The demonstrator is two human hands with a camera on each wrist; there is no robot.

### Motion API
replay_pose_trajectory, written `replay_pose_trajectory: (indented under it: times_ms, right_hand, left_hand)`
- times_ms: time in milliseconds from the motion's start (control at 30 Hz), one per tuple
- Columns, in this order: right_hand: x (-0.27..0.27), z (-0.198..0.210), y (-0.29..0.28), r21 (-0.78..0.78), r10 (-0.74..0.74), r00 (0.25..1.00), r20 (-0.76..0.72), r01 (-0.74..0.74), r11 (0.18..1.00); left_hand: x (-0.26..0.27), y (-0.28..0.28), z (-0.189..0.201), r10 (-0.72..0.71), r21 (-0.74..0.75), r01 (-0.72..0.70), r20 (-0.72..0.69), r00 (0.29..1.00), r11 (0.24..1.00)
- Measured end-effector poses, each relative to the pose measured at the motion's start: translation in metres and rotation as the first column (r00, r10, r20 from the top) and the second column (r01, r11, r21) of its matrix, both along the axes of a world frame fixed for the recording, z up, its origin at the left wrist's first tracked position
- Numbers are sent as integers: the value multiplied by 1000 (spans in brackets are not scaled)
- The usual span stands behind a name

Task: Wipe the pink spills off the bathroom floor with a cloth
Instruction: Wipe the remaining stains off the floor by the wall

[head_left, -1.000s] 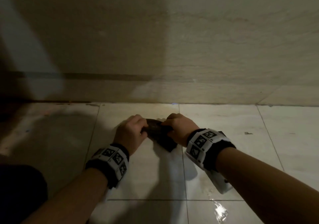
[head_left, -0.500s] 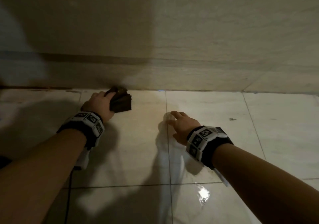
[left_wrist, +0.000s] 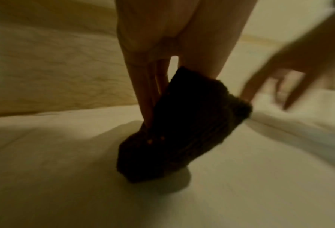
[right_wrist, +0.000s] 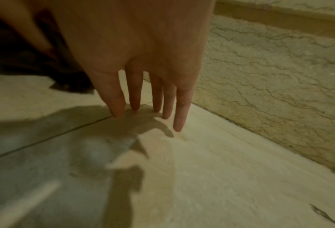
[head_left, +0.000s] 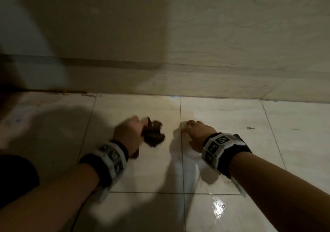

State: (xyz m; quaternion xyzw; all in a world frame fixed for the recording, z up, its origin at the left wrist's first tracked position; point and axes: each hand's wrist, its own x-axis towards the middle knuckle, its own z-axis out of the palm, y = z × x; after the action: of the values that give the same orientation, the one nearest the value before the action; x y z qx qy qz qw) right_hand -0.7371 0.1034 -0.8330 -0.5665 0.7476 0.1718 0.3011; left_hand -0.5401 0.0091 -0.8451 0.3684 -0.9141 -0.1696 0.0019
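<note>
A dark brown cloth [head_left: 154, 135] is bunched in my left hand [head_left: 131, 133], which holds it on the pale floor tile. In the left wrist view the fingers [left_wrist: 143, 92] pinch the cloth [left_wrist: 178, 131] and its lower end touches the floor. My right hand [head_left: 198, 133] rests on the tiles a little to the right of the cloth, its straight fingertips [right_wrist: 135, 101] touching the floor near a grout line. The cloth [right_wrist: 26, 58] shows dark at the left of the right wrist view. No pink spill stands out in this dim light.
The tiled wall base [head_left: 196, 88] runs across just beyond the hands. A wet glare patch [head_left: 218, 207] shines on the near tile. A small dark chip [head_left: 250, 128] marks the floor at the right. A dark shape [head_left: 16, 178] lies at the left edge.
My left hand has swept the cloth from near the wall at the left back toward the right hand. The right hand has stayed on the floor.
</note>
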Motion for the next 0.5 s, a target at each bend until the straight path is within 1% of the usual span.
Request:
replay_pose_trajectory:
  times_ms: [33,67,100,133,200,267,300,367,433,500]
  right_hand:
    - [-1,0,0,6,7,1000,-9,-7,1000]
    - [-1,1,0,12,13,1000,-17,-13,1000]
    - [-2,2,1,12,15,1000,-24,-15,1000]
    - [-3,4,2,6,14,999,-29,-14,1000]
    - [-7,6,6,-21,3,1000,-26,-3,1000]
    - [-12,6,11,-36,-23,1000,-20,22,999]
    - [-15,6,15,-31,-33,999,-27,32,999]
    - [-22,4,24,-18,-42,998,-48,41,999]
    - [-28,2,32,4,-42,997,-60,42,999]
    - [-34,4,37,4,-38,997,-62,38,999]
  left_hand:
    - [-5,-18,6,103,-8,-103,42,994,995]
    - [-8,-38,10,206,-47,-203,84,975,978]
    - [-13,-55,15,279,-72,-271,131,951,960]
    - [-18,-70,19,316,-76,-308,162,935,948]
    - [-31,-85,17,332,-54,-328,173,927,943]
    - [-44,-82,5,299,-9,-304,211,931,953]
    - [-52,-75,-3,274,-10,-280,245,930,960]
    - [-69,-59,-11,241,-89,-224,337,910,971]
    - [-84,-43,-10,207,-160,-155,396,894,975]
    - [-94,-20,-8,107,-176,-32,437,893,984]
